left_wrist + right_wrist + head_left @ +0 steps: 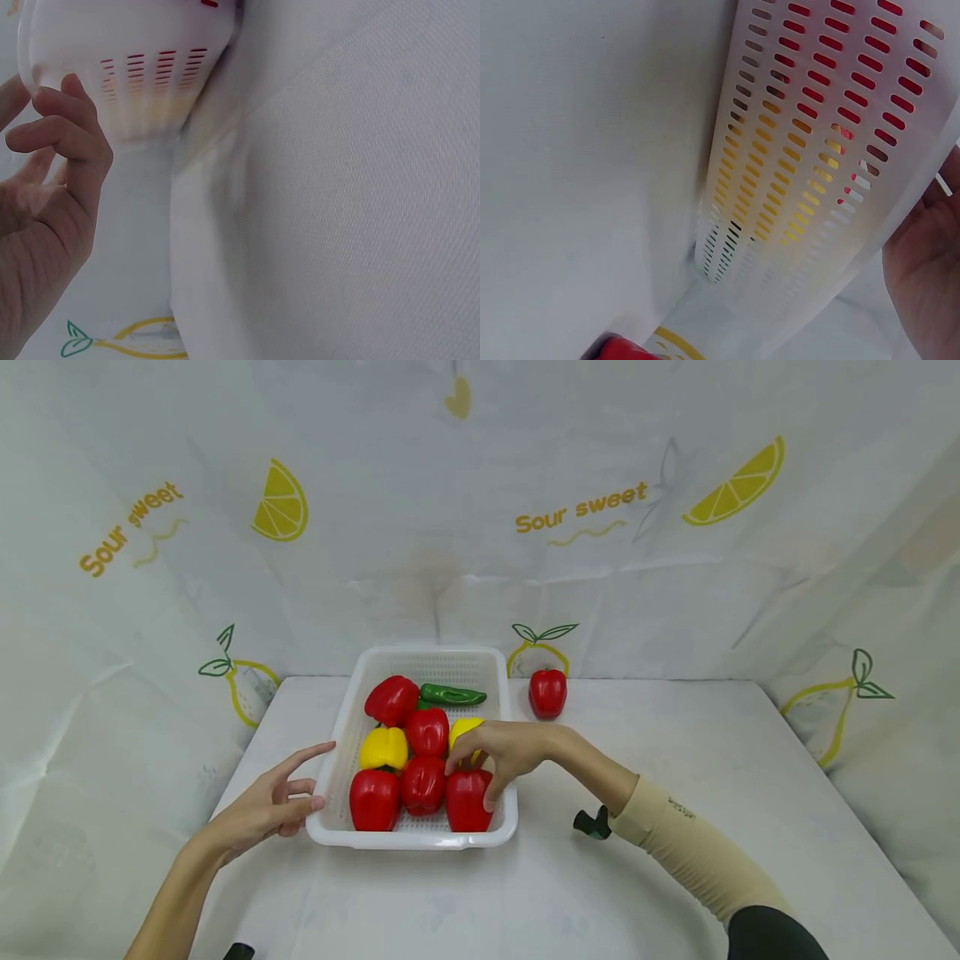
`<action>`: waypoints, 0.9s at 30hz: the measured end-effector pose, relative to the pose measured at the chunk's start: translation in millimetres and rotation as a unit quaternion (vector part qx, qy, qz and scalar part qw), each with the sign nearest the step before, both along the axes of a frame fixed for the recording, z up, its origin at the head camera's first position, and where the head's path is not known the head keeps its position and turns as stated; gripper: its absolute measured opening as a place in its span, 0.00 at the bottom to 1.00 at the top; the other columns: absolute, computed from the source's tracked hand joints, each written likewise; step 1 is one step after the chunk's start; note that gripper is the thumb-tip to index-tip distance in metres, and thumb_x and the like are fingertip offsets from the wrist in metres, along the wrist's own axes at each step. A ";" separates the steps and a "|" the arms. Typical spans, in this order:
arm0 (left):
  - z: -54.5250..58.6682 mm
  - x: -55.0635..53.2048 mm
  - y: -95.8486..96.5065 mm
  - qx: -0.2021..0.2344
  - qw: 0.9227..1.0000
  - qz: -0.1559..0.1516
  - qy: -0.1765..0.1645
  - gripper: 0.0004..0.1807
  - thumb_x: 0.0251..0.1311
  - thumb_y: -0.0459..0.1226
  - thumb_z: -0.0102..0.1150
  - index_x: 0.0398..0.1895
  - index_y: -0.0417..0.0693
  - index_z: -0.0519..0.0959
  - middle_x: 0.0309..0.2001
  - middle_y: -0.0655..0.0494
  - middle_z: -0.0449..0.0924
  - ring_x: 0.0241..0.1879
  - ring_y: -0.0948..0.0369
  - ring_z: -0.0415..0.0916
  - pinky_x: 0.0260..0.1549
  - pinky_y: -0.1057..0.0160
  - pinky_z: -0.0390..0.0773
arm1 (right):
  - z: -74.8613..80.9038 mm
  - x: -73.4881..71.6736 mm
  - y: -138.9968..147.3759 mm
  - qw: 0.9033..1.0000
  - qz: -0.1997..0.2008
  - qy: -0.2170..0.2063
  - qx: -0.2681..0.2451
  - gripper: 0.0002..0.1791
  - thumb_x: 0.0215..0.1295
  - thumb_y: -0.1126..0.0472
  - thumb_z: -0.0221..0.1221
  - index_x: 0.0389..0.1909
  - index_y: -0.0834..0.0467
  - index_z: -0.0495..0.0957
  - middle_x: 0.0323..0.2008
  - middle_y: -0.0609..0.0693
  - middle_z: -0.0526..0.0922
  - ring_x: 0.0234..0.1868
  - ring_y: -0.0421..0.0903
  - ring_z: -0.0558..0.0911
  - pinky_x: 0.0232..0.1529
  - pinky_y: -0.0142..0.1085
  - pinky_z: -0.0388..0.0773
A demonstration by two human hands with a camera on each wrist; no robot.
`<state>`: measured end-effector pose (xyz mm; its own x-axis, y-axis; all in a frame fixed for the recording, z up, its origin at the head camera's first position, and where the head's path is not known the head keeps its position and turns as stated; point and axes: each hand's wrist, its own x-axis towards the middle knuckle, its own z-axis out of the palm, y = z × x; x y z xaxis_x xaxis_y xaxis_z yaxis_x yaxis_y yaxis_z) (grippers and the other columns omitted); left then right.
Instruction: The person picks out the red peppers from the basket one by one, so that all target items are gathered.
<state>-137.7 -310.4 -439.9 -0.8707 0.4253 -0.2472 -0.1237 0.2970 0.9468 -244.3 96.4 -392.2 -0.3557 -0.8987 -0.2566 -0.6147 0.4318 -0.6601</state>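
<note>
Red pepper (467, 806) in hand sits inside the white basket (408, 841), near R corner, approx. 5 o'clock from basket ctr. R grip (517, 752) has thumb on its R side & fingers over its far L edge, so it's gripping the pepper; can't tell how firmly. Step looks like loading or sorting veg: prob. seating this one, though lifting it out can't be ruled out. If seating, next move calls for easing thumb & fingers off w/o nudging the neighbours.

R forearm, in a beige sleeve (690, 839), comes in from 4 o'clock, wrist bent, palm down. L grip (270, 802), at 8 o'clock, is loose & gripping nothing: index finger extended, its tip & thumb tip at basket's L rim, prob. to steady it.

Also in basket: more red peppers, yellow pepper (383, 748) at 9 o'clock, another yellow one partly behind R grip, green chili (452, 695) at 1 o'clock. Lone red pepper (547, 695) stands outside on the surface (637, 735), 2 o'clock, apart from basket.
</note>
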 end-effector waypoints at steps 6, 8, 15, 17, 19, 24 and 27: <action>-0.3 0.0 -2.7 -0.002 1.000 0.004 0.000 0.43 0.77 0.37 0.60 0.88 0.59 0.50 0.35 0.57 0.81 0.22 0.61 0.65 0.22 0.63 0.71 | 5.9 -2.2 5.5 1.000 0.003 -0.019 -0.019 0.33 0.58 0.59 0.81 0.65 0.49 0.84 0.62 0.44 0.85 0.61 0.38 0.82 0.61 0.31 0.85; -0.5 0.0 -2.8 -0.002 1.000 0.003 0.000 0.43 0.77 0.37 0.60 0.88 0.59 0.50 0.34 0.57 0.80 0.22 0.61 0.65 0.22 0.63 0.71 | 7.9 -2.5 6.9 0.999 0.006 -0.024 -0.030 0.33 0.58 0.59 0.80 0.66 0.49 0.83 0.63 0.44 0.85 0.62 0.39 0.82 0.61 0.31 0.85; 0.4 0.6 0.0 -0.001 1.000 0.005 -0.003 0.43 0.76 0.37 0.61 0.88 0.60 0.51 0.35 0.56 0.80 0.21 0.59 0.65 0.23 0.67 0.73 | 16.7 -0.8 9.9 0.997 0.015 -0.033 -0.071 0.33 0.60 0.58 0.80 0.68 0.51 0.83 0.66 0.46 0.84 0.66 0.42 0.81 0.62 0.32 0.85; 0.7 0.7 0.9 0.001 1.000 0.004 0.000 0.43 0.76 0.37 0.61 0.88 0.60 0.51 0.35 0.55 0.80 0.21 0.58 0.64 0.23 0.67 0.74 | 19.1 -0.2 11.8 0.996 0.017 -0.031 -0.082 0.34 0.60 0.58 0.80 0.68 0.53 0.82 0.66 0.47 0.84 0.67 0.43 0.81 0.61 0.33 0.86; 0.9 0.8 1.3 0.003 1.000 0.002 0.001 0.43 0.76 0.37 0.61 0.88 0.60 0.51 0.35 0.55 0.81 0.21 0.57 0.64 0.23 0.67 0.74 | 21.5 0.1 14.2 0.995 0.019 -0.030 -0.095 0.35 0.60 0.59 0.79 0.69 0.54 0.82 0.67 0.48 0.83 0.68 0.45 0.80 0.62 0.33 0.86; 0.0 0.6 0.6 -0.002 1.000 0.002 0.000 0.43 0.76 0.38 0.61 0.88 0.60 0.51 0.35 0.55 0.81 0.21 0.59 0.64 0.23 0.67 0.74 | 25.8 -1.7 22.9 0.992 0.017 -0.026 -0.121 0.36 0.61 0.60 0.78 0.72 0.56 0.79 0.68 0.51 0.82 0.69 0.47 0.80 0.64 0.35 0.85; -0.5 0.4 -0.4 -0.004 1.000 0.004 -0.002 0.43 0.76 0.38 0.61 0.88 0.60 0.51 0.35 0.56 0.81 0.22 0.62 0.65 0.23 0.67 0.73 | 28.8 -3.2 28.3 0.990 0.014 -0.024 -0.135 0.36 0.63 0.60 0.77 0.72 0.56 0.79 0.68 0.52 0.82 0.69 0.47 0.80 0.65 0.36 0.85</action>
<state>-137.3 -310.9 -440.4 -0.8732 0.4159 -0.2540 -0.1304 0.3027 0.9441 -247.4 124.7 -363.4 -0.3224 -0.9464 -0.0213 -0.5889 0.2181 -0.7782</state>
